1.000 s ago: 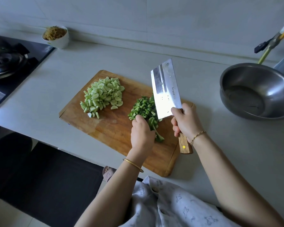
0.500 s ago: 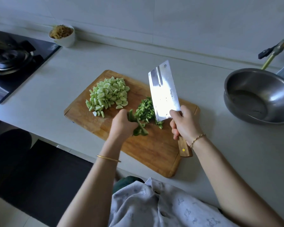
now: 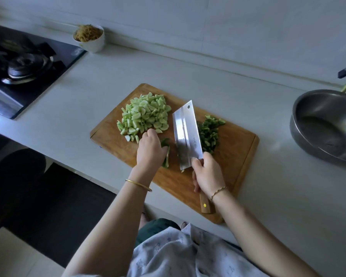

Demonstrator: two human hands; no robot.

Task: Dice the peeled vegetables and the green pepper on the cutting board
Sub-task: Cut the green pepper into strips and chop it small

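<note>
Stove [image 3: 18,62]: far left on my feed, a dark hob with a burner, well apart from the work
White bowl [image 3: 89,38]: far left against the wall, filled with brownish shreds
Counter [image 3: 188,72]: pale, and it carries everything I can see
Cutting board [image 3: 234,156]: wooden, lying at a slant in the middle, its near corner at the counter's edge
Pale dice [image 3: 144,116]: the peeled vegetable heaped in light green chunks on the board's far left part
Left hand [image 3: 150,150]: I see it back-up, arm coming in from the near side with a thin bangle at the wrist. The fingers curl down over a pepper strip and their tips brush the near edge of the pale dice
Pepper strip [image 3: 166,156]: dark green and uncut, poking out from under that hand on its right, just beside the blade
Cleaver [image 3: 187,134]: broad steel blade between the two hands, its flat tilted up towards me; I cannot tell whether the edge meets the wood
Right hand [image 3: 207,172]: wrapped round the wooden handle right at the blade's heel, wrist bent and wearing a chain bracelet
Diced pepper [image 3: 209,134]: small dark green bits heaped right of the blade
Steel bowl [image 3: 326,124]: far right on the counter, off the board
</note>
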